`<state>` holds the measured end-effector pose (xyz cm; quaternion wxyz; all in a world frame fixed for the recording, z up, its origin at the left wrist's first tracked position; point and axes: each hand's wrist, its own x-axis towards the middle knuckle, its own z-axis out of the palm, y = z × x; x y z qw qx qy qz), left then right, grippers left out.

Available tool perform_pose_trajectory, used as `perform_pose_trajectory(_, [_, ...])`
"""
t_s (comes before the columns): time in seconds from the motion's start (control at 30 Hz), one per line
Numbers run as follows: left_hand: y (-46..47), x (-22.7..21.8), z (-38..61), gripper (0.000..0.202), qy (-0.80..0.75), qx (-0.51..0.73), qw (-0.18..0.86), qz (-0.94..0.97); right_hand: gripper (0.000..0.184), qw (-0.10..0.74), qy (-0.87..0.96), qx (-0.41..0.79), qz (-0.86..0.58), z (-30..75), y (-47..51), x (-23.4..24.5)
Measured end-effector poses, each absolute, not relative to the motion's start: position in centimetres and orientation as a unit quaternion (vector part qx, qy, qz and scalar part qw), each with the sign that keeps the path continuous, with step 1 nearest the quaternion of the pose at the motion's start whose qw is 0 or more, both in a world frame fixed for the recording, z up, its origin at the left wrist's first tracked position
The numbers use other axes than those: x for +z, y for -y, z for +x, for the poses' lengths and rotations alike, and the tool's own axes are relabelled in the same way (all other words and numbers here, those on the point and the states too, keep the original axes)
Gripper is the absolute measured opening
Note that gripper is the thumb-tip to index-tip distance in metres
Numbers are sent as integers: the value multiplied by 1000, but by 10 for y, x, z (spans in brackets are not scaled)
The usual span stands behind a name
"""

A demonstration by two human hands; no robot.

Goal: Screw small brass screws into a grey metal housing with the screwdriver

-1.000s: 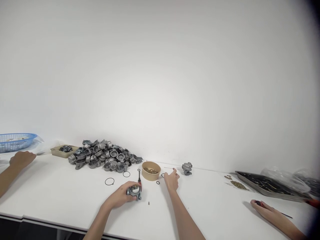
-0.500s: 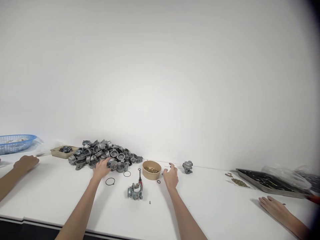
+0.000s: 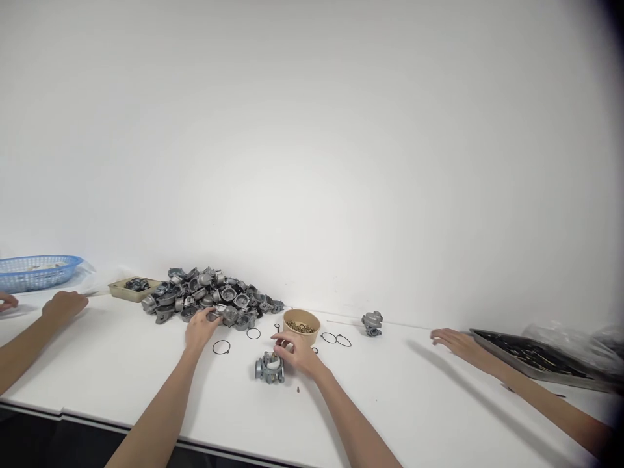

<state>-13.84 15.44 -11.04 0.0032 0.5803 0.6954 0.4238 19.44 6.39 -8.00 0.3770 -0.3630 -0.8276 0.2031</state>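
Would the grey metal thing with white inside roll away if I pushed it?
The grey metal part probably wouldn't roll: it's lumpy, with bits sticking out. It may feel heavy for its size, since it looks like metal. The white piece in its open top might shift if tipped; I can't tell.

- A pale wall [image 3: 312,162] is filling most of the view.
- Soft light is falling on it, glowing brightest around the middle and fading to grey toward the right.
- A long white table [image 3: 121,364] is running along the wall.
- Below the table's dark-lined front edge [image 3: 97,421], a dark space [image 3: 39,439] is showing at lower left.
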Motion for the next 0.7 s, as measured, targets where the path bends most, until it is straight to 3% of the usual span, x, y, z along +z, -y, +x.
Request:
perform_pose_trajectory(0.37, [-134,-83,-135,50,-728,515,23,452,36,407,807,181,-387,197,-71,-80])
perform_pose_trajectory(0.53, [-124,-67,-135,55,-678,617,94,389,36,428,802,154,-387,197,-72,-81])
perform_pose_trajectory(0.7, [-113,-61,-96,61,-513,643,255,509,35,463,792,130,-376,193,-68,-78])
